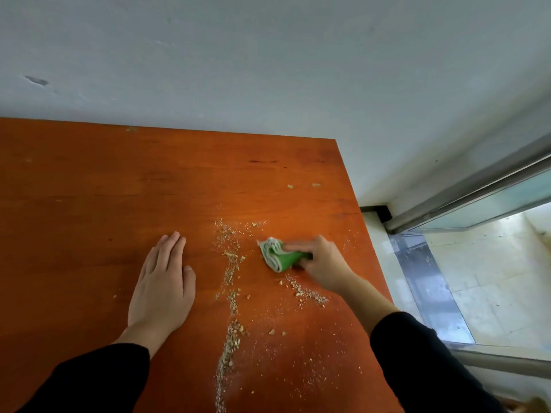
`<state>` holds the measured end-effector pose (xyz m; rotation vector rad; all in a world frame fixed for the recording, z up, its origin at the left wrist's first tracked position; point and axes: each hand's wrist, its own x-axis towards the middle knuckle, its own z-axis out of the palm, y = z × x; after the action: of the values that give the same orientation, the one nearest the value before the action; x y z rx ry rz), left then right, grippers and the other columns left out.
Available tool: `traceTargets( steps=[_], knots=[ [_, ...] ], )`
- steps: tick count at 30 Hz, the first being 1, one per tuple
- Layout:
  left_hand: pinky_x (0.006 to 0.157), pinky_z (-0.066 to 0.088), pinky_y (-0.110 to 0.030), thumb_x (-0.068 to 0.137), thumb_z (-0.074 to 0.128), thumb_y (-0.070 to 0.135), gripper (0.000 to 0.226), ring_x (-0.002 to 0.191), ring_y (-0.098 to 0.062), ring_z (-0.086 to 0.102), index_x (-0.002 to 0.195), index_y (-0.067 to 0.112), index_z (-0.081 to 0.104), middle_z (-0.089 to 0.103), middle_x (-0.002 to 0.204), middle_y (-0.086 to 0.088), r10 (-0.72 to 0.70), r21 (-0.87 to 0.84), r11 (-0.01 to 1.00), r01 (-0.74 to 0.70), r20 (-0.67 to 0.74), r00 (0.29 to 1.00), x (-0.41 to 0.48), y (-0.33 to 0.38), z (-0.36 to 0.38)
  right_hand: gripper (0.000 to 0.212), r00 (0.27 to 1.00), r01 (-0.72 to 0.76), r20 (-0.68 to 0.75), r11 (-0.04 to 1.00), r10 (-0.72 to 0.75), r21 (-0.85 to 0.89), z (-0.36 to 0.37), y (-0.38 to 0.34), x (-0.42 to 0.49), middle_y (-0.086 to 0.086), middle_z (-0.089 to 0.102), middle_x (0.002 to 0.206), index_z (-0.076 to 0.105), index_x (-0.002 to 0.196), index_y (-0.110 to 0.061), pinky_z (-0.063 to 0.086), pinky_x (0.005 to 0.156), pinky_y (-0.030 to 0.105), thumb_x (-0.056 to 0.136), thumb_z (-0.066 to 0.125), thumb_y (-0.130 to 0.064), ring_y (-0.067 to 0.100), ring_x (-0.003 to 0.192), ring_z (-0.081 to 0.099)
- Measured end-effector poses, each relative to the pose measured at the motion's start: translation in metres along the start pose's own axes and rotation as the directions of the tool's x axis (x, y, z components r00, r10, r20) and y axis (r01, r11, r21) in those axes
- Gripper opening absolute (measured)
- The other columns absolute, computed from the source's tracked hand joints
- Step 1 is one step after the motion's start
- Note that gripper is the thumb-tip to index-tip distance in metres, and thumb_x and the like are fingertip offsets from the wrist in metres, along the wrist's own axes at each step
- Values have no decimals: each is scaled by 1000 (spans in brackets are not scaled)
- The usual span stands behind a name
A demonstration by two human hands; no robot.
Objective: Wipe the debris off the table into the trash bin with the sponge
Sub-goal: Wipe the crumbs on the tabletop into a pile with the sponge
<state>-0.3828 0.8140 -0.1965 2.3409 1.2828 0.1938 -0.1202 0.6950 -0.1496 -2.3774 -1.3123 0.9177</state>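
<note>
one counter (119, 189). one green sponge (280, 259). two grips: one left grip (162, 287), one right grip (325, 263). two black sleeves (89, 380), one per arm. crumbs (229, 344) beyond counting, gathered in one long line plus looser scatter; two larger stray bits (289, 186) far off.

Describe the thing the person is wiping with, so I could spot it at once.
Start at the orange-brown wooden table against the grey wall. Near its right edge, the right hand holds a sponge on the tabletop. It is the only bright green thing there, with a pale side, among tan crumbs.
</note>
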Motion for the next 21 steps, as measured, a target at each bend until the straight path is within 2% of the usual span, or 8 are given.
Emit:
traceTargets(
  steps=[4, 6, 9, 11, 13, 15, 17, 21],
  knots=[
    [117, 4, -30, 99, 32, 26, 53, 147, -16, 8, 149, 9, 26, 20, 158, -4, 5, 2, 1000, -5, -3, 1000, -1, 2, -2, 42, 981, -38, 193, 989, 10, 141, 0, -10, -40, -4, 73, 99, 70, 110, -22, 55, 61, 30, 82, 57, 6, 7, 67, 63],
    [116, 3, -29, 99, 32, 25, 53, 147, -16, 8, 149, 8, 26, 21, 158, -5, 7, 5, 1000, -7, -9, 1000, -1, 2, -3, 37, 964, -122, 261, 948, 43, 295, -10, -17, -46, -6, 74, 89, 72, 104, -23, 53, 62, 28, 82, 59, 4, 11, 68, 61],
    [116, 3, -29, 99, 33, 25, 54, 147, -16, 8, 149, 8, 26, 21, 158, -5, 11, 8, 1000, -11, -15, 1000, -1, 2, -2, 39, 982, -188, 84, 863, 169, 468, -27, -19, -27, -8, 74, 90, 70, 105, -24, 53, 70, 26, 84, 57, 6, 18, 81, 65],
    [116, 3, -29, 99, 33, 26, 54, 147, -16, 8, 149, 9, 25, 20, 158, -4, 9, 8, 1000, -9, -16, 1000, 0, 2, -1, 39, 959, -177, -98, 831, 267, 528, -33, -17, 2, -6, 72, 100, 69, 111, -23, 54, 79, 29, 82, 62, 3, 21, 97, 66],
    [116, 2, -28, 99, 33, 26, 54, 147, -15, 7, 149, 9, 25, 19, 158, -3, 4, 7, 1000, -4, -20, 1000, 0, 1, -1, 39, 927, -162, -197, 816, 318, 555, -34, -22, 31, -6, 69, 108, 68, 113, -23, 50, 79, 24, 81, 64, -1, 16, 104, 62],
    [116, 1, -28, 99, 32, 26, 54, 147, -13, 6, 150, 10, 24, 18, 158, -2, -3, -5, 1000, 3, -21, 1000, 0, 1, 0, 39, 910, -167, -241, 831, 337, 531, -31, -31, 53, -5, 65, 117, 66, 117, -22, 48, 74, 19, 83, 61, -3, 10, 97, 59],
    [117, 1, -28, 99, 30, 28, 54, 147, -13, 5, 150, 11, 23, 17, 159, -1, -3, -10, 1000, 3, -23, 1000, 0, 1, 1, 40, 911, -159, -270, 868, 313, 471, -25, -46, 71, -3, 63, 122, 64, 120, -22, 51, 70, 23, 86, 57, -2, 5, 81, 58],
    [116, 0, -27, 95, 18, 35, 60, 146, -13, 7, 150, 11, 23, 19, 158, -1, -4, 20, 1000, 5, -23, 1000, 2, 0, 2, 41, 966, -63, -222, 954, 132, 294, -9, -65, 94, 4, 68, 114, 67, 115, -25, 37, 38, 16, 87, 54, 1, 10, 47, 44]
  ],
)
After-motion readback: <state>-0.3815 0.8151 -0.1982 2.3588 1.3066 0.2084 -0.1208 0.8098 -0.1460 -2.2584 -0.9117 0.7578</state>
